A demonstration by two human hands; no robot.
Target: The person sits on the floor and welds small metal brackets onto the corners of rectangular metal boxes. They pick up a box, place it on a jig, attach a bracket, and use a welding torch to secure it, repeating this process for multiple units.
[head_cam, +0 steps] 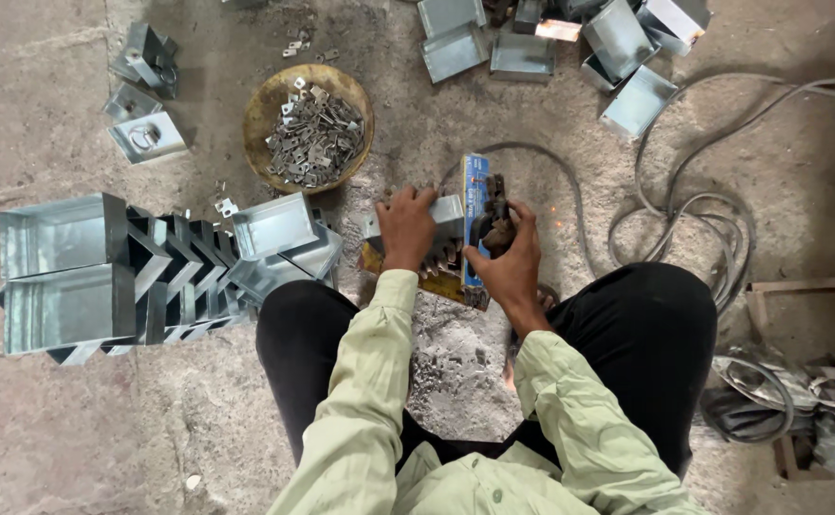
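I squat over a small metal box (448, 217) resting on a yellowish block (441, 283) on the ground. My left hand (405, 227) presses down on the box, fingers curled over its top. My right hand (508, 256) grips a dark, rusty welding holder (494, 215) whose cable runs off to the right. A flat blue piece (475, 205) stands on edge between the box and the holder. A few orange sparks (553, 210) lie just right of the holder.
A round bowl of small metal brackets (311, 126) sits ahead on the left. Stacked galvanized boxes (103, 277) fill the left side. More loose boxes (618, 43) lie at the top. Grey cables (694, 210) coil at right, near wooden scraps (808, 286).
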